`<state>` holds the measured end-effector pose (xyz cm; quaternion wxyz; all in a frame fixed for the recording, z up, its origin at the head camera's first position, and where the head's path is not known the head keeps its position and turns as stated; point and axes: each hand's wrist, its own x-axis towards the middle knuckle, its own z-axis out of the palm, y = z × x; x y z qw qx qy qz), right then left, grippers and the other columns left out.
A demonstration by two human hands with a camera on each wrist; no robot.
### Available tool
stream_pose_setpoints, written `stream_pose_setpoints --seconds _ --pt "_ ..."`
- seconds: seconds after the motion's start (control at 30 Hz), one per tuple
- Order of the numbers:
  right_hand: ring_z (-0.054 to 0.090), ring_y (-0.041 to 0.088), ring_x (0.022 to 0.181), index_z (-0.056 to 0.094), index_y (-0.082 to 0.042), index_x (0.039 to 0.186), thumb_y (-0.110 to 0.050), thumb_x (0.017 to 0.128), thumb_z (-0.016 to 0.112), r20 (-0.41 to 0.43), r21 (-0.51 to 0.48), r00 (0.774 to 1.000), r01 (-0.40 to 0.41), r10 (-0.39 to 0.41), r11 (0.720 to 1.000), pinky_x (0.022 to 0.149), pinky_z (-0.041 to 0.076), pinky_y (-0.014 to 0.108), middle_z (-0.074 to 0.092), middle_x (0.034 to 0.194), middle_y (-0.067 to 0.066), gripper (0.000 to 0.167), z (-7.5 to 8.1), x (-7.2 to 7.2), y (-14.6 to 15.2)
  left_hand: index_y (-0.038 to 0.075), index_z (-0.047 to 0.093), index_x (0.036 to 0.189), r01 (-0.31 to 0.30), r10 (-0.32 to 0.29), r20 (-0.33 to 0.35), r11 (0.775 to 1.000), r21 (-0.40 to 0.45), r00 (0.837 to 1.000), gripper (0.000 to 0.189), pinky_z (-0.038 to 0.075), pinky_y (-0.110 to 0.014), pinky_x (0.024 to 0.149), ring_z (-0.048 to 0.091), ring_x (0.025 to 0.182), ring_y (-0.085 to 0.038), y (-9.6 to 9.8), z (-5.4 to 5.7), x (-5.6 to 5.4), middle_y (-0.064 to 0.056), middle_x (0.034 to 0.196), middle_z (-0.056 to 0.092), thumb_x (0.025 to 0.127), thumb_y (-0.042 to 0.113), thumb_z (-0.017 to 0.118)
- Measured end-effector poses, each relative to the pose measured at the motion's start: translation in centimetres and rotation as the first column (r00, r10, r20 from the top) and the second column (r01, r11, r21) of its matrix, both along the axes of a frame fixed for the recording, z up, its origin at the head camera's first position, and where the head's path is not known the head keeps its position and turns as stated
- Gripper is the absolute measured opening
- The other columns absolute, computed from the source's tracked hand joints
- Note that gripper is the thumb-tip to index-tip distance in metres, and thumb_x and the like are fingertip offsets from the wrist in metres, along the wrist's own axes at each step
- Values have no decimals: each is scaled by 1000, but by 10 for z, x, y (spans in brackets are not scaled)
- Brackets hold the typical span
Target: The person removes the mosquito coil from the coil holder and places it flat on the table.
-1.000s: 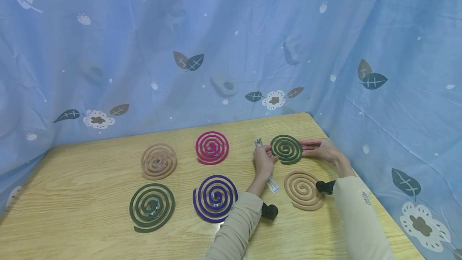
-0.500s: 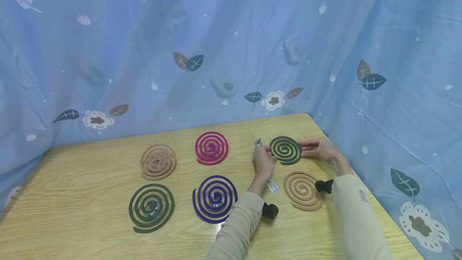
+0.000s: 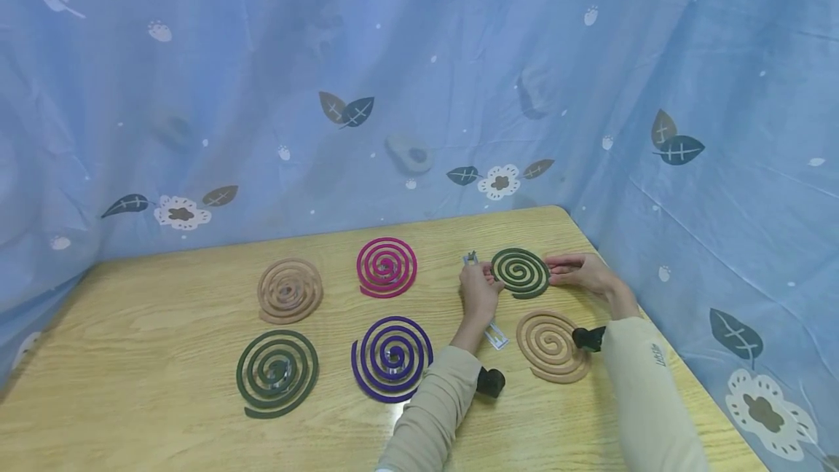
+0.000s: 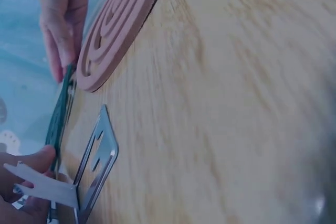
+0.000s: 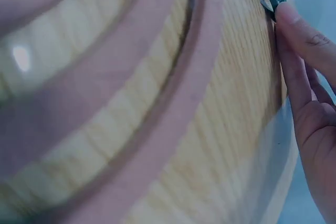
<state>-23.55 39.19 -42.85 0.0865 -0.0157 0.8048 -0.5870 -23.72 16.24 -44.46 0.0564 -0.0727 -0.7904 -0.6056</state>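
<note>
In the head view, a dark green mosquito coil (image 3: 518,269) is at the back right, pinched at its two sides. My left hand (image 3: 480,296) grips its left edge, the thumb near the front. From the right, my right hand (image 3: 586,273) pinches the opposite edge between thumb and fingers, as the right wrist view also shows. Edge-on in the left wrist view, the green coil (image 4: 60,106) spans both hands. A thin metal coil stand (image 3: 497,336) lies under my left hand, partly hidden by it; in the left wrist view the stand (image 4: 107,142) has a raised, forked tab beside my fingers.
A tan coil (image 3: 553,347) lies just in front of the green one. Further left are a magenta coil (image 3: 387,268), a purple coil (image 3: 392,359), another tan coil (image 3: 290,290) and another green coil (image 3: 277,374), with metal showing at their centres. A blue curtain (image 3: 419,93) borders the wooden table.
The far edge of the held green coil sits very slightly lower in the head view. Both hands keep their hold in nearly the same place.
</note>
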Motion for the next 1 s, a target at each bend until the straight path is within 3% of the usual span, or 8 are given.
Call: stream_pose_setpoints --seconds 0.2,0.4,0.57,0.7,0.83,1.0 --pt "65 0 92 45 19 129 5 88 64 -57 -111 997 40 -47 993 81 54 14 70 106 -4 47 -5 7 4 -12 63 111 38 -39 -61 999 -16 997 35 57 -29 83 65 97 -33 -7 6 2 -24 108 65 78 -13 70" --pt "65 4 98 64 -8 121 3 91 61 -100 -211 995 3 -24 978 84 55 19 68 106 -12 33 3 13 3 -3 66 114 104 -97 -104 992 65 990 35 58 -28 81 63 100 -34 -16 30 9 -17 115 66 80 -7 71" --pt "63 1 101 63 -15 123 -3 92 62 -196 -110 980 -4 -18 994 85 53 17 65 110 -18 33 18 26 -15 0 66 115 171 -160 -135 983 72 978 34 58 -26 81 66 98 -30 -32 50 20 -13 116 67 81 -3 72" --pt "62 1 103 60 -7 127 -2 91 64 -309 -74 950 22 -44 997 85 52 13 64 114 -18 37 25 43 -35 1 67 114 224 -213 -134 972 68 968 34 56 -18 78 67 99 -28 -49 58 29 -11 115 68 81 -2 73" --pt "61 3 105 58 1 128 1 89 66 -380 -64 923 37 -59 997 86 52 14 64 119 -13 40 28 63 -55 -1 68 112 273 -263 -132 960 60 956 33 57 -20 80 67 99 -29 -68 59 35 -13 113 68 80 -1 74" --pt "60 2 105 55 9 127 3 88 66 -387 -53 920 36 -54 998 87 51 14 65 117 -12 41 29 87 -75 -1 68 112 310 -304 -115 950 37 946 32 57 -25 83 66 102 -32 -98 55 40 -14 113 68 81 0 74"
